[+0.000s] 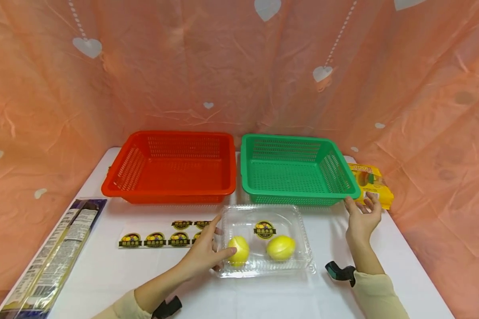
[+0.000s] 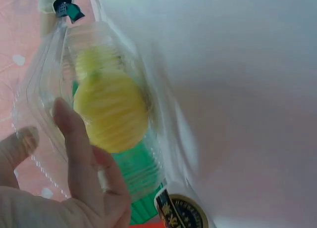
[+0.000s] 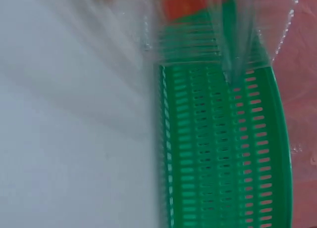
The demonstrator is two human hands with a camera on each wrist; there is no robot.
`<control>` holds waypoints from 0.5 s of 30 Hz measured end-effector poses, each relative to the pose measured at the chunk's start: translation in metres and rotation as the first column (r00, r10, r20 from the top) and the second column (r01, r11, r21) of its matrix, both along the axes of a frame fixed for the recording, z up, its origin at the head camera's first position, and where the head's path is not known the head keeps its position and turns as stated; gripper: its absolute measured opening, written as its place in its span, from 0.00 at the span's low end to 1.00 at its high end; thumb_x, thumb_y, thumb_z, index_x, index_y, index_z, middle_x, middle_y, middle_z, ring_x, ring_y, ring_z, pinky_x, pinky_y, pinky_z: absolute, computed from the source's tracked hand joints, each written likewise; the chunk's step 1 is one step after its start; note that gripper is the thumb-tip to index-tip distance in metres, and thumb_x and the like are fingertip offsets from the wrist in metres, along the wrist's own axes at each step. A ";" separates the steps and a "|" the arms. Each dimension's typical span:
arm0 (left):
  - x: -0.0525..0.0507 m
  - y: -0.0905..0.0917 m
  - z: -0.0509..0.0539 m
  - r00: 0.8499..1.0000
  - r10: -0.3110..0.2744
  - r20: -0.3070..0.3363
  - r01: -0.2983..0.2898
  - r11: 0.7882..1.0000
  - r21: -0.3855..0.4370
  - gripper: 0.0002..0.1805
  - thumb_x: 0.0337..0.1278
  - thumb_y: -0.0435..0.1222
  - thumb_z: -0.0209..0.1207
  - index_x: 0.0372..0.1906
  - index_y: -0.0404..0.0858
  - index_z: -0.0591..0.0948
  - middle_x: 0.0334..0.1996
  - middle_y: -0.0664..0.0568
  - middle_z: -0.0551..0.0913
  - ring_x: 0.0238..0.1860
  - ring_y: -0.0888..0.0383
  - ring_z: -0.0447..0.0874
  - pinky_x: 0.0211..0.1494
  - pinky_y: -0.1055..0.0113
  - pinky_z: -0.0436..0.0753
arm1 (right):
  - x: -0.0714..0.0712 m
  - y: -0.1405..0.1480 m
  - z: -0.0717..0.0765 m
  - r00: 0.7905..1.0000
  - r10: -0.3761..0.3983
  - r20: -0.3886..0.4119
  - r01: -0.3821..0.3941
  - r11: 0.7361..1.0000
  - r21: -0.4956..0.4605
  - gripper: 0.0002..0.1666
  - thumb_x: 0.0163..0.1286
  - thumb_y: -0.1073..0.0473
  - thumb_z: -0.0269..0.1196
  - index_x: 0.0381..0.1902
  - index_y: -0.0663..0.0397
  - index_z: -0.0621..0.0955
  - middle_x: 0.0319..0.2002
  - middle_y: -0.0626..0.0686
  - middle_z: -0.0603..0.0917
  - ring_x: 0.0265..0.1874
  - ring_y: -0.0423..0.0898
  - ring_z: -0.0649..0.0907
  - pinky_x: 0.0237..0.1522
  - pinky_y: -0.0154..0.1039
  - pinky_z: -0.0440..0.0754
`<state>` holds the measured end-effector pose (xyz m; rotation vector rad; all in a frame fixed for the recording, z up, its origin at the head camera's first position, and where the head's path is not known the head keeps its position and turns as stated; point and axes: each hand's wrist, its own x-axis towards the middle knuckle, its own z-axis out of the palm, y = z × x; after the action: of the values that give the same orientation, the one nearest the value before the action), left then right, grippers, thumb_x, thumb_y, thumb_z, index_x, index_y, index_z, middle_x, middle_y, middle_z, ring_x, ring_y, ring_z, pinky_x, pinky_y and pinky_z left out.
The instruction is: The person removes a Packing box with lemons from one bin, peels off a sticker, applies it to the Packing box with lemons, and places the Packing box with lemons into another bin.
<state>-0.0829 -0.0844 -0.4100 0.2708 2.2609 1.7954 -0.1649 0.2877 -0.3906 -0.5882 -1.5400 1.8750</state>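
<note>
A clear plastic clamshell box [image 1: 259, 217] stands on the white table, its lid down and a round dark fruit sticker [image 1: 265, 229] on top. Inside lie two yellow fruits shaped like lemons, one at the left [image 1: 238, 250] and one at the right [image 1: 281, 247]. My left hand [image 1: 202, 253] grips the box's left side, thumb over the top; the left wrist view shows its fingers [image 2: 79, 154] against the clear wall. Apart from the box, my right hand [image 1: 363, 219] is by the green basket's front right corner, fingers loosely bent, holding nothing.
Behind the box stand a red basket [image 1: 169, 192] and a green basket [image 1: 299, 195]. A sheet of stickers [image 1: 155, 239] lies left of the box, partly behind my left hand. Long plastic packages [image 1: 60, 257] lie along the left edge; a yellow bag [image 1: 369, 181] sits at the right.
</note>
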 end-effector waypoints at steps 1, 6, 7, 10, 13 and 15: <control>0.002 0.001 0.000 1.000 0.008 -0.003 -0.008 1.000 0.007 0.54 0.55 0.36 0.70 0.80 0.42 0.48 0.59 0.33 0.65 0.20 0.56 0.78 0.20 0.63 0.84 | -0.001 0.000 -0.001 1.000 0.015 -0.024 -0.016 0.998 -0.060 0.32 0.62 0.77 0.65 0.62 0.57 0.70 0.47 0.48 0.63 0.41 0.39 0.76 0.37 0.24 0.83; 0.003 0.004 -0.003 1.000 0.026 0.017 -0.027 0.997 0.065 0.53 0.57 0.33 0.68 0.80 0.40 0.48 0.59 0.34 0.62 0.21 0.56 0.77 0.22 0.67 0.83 | -0.006 -0.008 -0.004 0.993 0.046 -0.108 -0.068 0.976 -0.209 0.29 0.61 0.83 0.61 0.55 0.56 0.71 0.46 0.53 0.63 0.30 0.39 0.80 0.33 0.27 0.85; 0.003 0.004 -0.003 0.999 0.023 0.029 -0.025 0.996 0.080 0.52 0.57 0.32 0.68 0.80 0.39 0.47 0.59 0.34 0.61 0.22 0.56 0.76 0.23 0.68 0.83 | -0.007 -0.010 -0.004 0.992 0.046 -0.114 -0.070 0.972 -0.222 0.29 0.60 0.83 0.61 0.54 0.56 0.71 0.46 0.53 0.63 0.29 0.39 0.80 0.33 0.27 0.85; 0.002 0.005 -0.002 0.998 0.010 0.055 -0.016 0.993 0.117 0.52 0.58 0.32 0.67 0.80 0.39 0.47 0.59 0.35 0.59 0.23 0.57 0.75 0.24 0.69 0.83 | -0.011 -0.014 -0.004 0.990 0.029 -0.141 -0.067 0.959 -0.274 0.28 0.59 0.85 0.60 0.52 0.57 0.71 0.45 0.53 0.63 0.27 0.39 0.80 0.33 0.28 0.85; 0.002 0.005 0.001 0.998 -0.011 0.066 0.002 0.991 0.132 0.52 0.59 0.32 0.67 0.80 0.39 0.46 0.59 0.35 0.59 0.24 0.58 0.75 0.24 0.70 0.82 | -0.014 -0.016 -0.003 0.989 0.000 -0.146 -0.045 0.952 -0.303 0.28 0.58 0.85 0.60 0.51 0.58 0.71 0.44 0.52 0.63 0.24 0.39 0.79 0.33 0.28 0.85; 0.002 0.004 0.006 0.997 -0.027 0.067 0.018 0.991 0.134 0.52 0.58 0.32 0.66 0.80 0.39 0.46 0.59 0.35 0.59 0.24 0.58 0.75 0.24 0.70 0.82 | -0.015 -0.016 -0.003 0.990 -0.016 -0.140 -0.028 0.951 -0.308 0.28 0.58 0.85 0.61 0.51 0.58 0.71 0.44 0.52 0.62 0.24 0.39 0.78 0.33 0.28 0.85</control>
<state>-0.0810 -0.0801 -0.4045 0.2532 2.0878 1.9170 -0.1801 0.2713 -0.3932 -0.5732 -1.1674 2.1332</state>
